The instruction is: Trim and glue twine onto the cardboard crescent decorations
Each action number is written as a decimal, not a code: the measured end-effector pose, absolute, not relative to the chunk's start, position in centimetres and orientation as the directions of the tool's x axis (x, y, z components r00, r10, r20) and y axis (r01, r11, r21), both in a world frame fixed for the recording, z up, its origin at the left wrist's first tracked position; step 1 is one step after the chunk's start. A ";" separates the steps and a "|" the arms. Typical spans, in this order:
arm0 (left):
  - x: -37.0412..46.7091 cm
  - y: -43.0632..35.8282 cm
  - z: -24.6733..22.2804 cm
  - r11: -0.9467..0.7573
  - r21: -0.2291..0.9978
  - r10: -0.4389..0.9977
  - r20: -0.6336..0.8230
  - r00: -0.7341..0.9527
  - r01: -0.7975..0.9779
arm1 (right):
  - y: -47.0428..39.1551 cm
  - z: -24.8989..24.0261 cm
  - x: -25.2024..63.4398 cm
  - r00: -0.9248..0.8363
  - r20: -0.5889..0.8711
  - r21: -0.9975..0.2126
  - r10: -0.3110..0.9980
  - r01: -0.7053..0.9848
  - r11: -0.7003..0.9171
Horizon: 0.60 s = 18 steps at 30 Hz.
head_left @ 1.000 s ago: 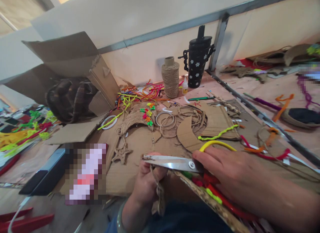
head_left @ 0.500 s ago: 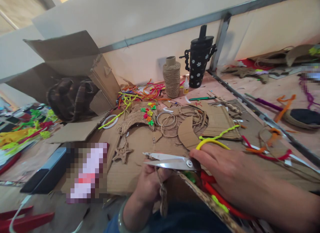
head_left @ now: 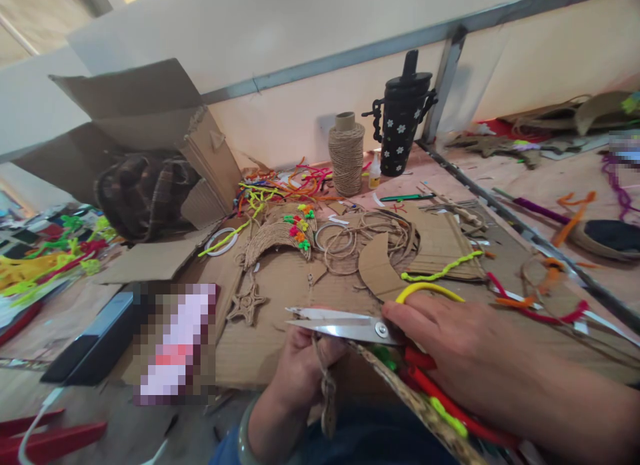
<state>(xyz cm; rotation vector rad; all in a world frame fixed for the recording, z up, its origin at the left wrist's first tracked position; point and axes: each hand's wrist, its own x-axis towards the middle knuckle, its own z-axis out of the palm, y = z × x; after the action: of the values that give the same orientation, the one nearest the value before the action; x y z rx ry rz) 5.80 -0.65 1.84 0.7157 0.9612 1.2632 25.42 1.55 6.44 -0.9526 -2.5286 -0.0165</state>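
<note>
Head view: the scissors (head_left: 345,326) are gripped by the right hand (head_left: 450,338), its fingers closed about the handles, and the blades are held slightly parted over the cardboard near the table's front edge. Twine (head_left: 327,385) is pinched in the left hand (head_left: 297,372), its fingers drawn together just below the blades, a knotted end left hanging. A dark plaid bag (head_left: 145,198) is held in the open cardboard box (head_left: 213,165); the contents of the lidded black tumbler (head_left: 405,132) cannot be seen. Compared with a second ago, both grips are kept, but the left fingertips are no longer seen above the upper blade
</note>
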 end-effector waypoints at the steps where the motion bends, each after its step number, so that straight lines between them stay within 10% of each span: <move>1: 5.8 -0.7 1.9 0.187 0.871 0.981 -0.189 0.042 -0.455 | 1.6 6.6 25.5 -0.670 0.398 -0.134 0.626 0.633 0.763; 18: 6.0 -0.5 2.4 0.161 0.811 0.986 -0.104 0.131 -0.563 | 1.7 7.1 25.8 -0.687 0.391 -0.096 0.612 0.632 0.769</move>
<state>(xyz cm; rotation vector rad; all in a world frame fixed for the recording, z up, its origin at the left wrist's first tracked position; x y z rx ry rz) 6.04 -0.45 2.42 0.7041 0.7546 1.2704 25.81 1.71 7.12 -0.9447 -2.5603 -0.0652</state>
